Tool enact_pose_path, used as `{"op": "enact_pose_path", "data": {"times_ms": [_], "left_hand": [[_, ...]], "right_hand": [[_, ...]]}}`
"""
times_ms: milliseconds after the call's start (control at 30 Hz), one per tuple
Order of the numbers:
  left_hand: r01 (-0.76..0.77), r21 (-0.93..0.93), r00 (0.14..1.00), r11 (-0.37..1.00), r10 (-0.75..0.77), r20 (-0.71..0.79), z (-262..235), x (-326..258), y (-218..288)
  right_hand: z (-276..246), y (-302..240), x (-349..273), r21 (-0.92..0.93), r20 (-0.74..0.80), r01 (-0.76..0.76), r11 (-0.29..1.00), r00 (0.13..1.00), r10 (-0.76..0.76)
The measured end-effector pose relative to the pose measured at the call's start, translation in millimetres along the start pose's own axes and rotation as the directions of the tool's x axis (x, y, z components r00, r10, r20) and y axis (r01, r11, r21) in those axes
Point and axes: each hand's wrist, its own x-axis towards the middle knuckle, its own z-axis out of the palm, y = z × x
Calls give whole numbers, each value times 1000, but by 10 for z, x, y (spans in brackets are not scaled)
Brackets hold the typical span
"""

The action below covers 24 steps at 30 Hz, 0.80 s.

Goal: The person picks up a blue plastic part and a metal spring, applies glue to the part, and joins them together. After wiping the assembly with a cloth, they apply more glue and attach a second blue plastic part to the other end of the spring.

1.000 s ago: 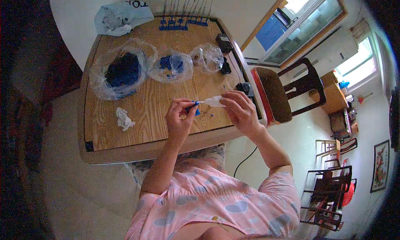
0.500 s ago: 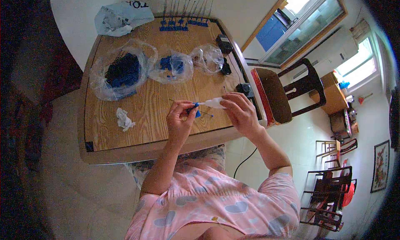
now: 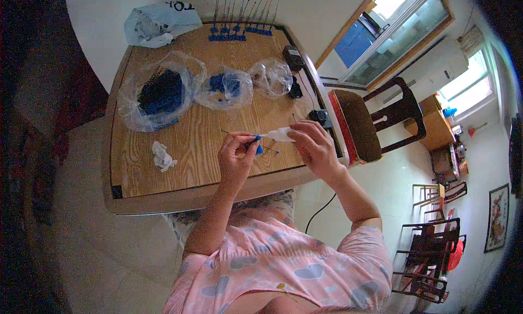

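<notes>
Three clear plastic bags (image 3: 243, 93) lie beyond the white squeeze bottle (image 3: 280, 134), which the right hand (image 3: 315, 149) grips. Pinched by the left hand (image 3: 236, 153) and partly hidden, a small blue piece (image 3: 258, 138) sits at the bottle's tip, contact unclear. Crumpled tissue (image 3: 163, 156) lies left of the bottle; upright spring-stemmed pieces (image 3: 227, 37) stand far beyond it.

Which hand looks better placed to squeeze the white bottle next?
Probably the right hand: it holds the white bottle, nozzle toward the blue piece. The left hand is occupied holding that piece.
</notes>
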Motion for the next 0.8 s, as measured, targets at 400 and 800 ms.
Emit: {"op": "enact_pose_path", "data": {"times_ms": [400,800], "left_hand": [[-23,71,1000,997,23,4,-8,3,54],[103,-125,995,987,-101,23,-5,-1,-26]], "right_hand": [[10,9,6,34,-23,6,999,1000,-5],[298,-68,-211,528,-57,-493,691,791,609]]}}
